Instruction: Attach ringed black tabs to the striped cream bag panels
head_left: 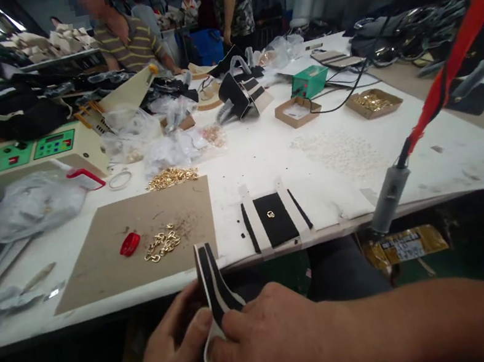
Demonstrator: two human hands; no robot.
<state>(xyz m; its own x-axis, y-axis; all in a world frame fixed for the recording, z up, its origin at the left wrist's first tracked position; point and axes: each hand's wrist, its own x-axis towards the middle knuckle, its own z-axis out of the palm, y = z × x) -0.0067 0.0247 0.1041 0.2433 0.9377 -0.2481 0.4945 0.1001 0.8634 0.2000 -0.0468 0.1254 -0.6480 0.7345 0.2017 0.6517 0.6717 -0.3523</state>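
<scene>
In front of the table edge I hold a folded bag piece with black and cream stripes [213, 283], bent into a curve. My left hand [167, 356] wraps its left side, thumb and fingers closed on it. My right hand [270, 338] grips its lower part; some of those fingertips are hidden. Beyond them, at the table's edge, lies a flat black panel [282, 230] with a gold clasp [271, 214], crossed by two white strips. A brown board [105, 230] to the left carries a short pile of gold chain links [162, 245] and a red ring-shaped object [130, 244].
More gold links [172, 177] are heaped behind the board. A green-fronted machine [32, 157] and plastic bags [37, 204] occupy the left. Small cardboard boxes [299, 113] stand further back. From the upper right, a grey tool on a red cord [390, 198] hangs down. Several people are in the background.
</scene>
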